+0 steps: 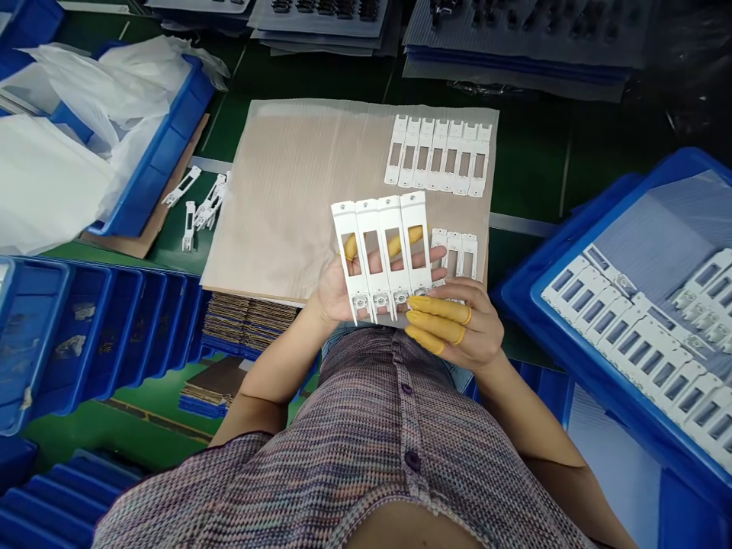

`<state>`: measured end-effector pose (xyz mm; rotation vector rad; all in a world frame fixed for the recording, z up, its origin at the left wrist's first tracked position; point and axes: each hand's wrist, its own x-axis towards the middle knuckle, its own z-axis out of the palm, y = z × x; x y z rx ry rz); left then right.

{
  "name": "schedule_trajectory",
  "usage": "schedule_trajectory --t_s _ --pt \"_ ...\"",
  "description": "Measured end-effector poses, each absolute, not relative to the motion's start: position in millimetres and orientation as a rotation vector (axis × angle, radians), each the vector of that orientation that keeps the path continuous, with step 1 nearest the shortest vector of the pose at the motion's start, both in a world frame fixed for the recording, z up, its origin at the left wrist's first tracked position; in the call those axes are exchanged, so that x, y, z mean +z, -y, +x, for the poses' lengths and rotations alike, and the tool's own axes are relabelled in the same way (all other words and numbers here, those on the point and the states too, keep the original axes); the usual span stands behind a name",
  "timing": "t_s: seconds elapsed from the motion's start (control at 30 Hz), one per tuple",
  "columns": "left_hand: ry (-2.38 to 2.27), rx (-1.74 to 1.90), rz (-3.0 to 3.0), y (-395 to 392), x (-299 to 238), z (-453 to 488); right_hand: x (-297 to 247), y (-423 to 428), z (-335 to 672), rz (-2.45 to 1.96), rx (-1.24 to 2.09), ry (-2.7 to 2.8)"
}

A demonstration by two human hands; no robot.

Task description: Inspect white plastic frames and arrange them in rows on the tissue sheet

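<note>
Several white plastic frames, each with a rectangular window, stand side by side in my hands above a sheet-covered board. My left hand supports them from behind, its yellow-covered fingers showing through the windows. At their lower right end, my right hand grips the rightmost frame; yellow finger cots cover some of its fingers. On the board, a row of similar white frames lies at the upper right. A shorter row is partly hidden behind my right hand.
A blue bin with many white frames stands at right. Loose white parts lie left of the board, near a blue tray with white wrapping. Stacked sheets with black parts line the back. Nested blue bins stand at lower left.
</note>
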<state>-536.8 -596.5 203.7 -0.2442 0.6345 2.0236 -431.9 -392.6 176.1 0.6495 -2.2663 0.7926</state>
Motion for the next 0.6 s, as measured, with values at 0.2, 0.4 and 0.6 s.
schedule_trajectory --t_s 0.2,0.4,0.6 --pt "-0.541 1.885 -0.279 592.4 211.1 -536.0 186.0 401.1 -443.4 0.628 0.973 2.393" --pt "-0.545 1.95 -0.174 594.3 214.2 -531.3 195.0 404.9 -451.0 0.495 1.009 2.204" --pt "-0.573 1.949 -0.108 597.9 218.0 -530.5 193.5 399.9 -442.7 0.169 1.318 2.233"
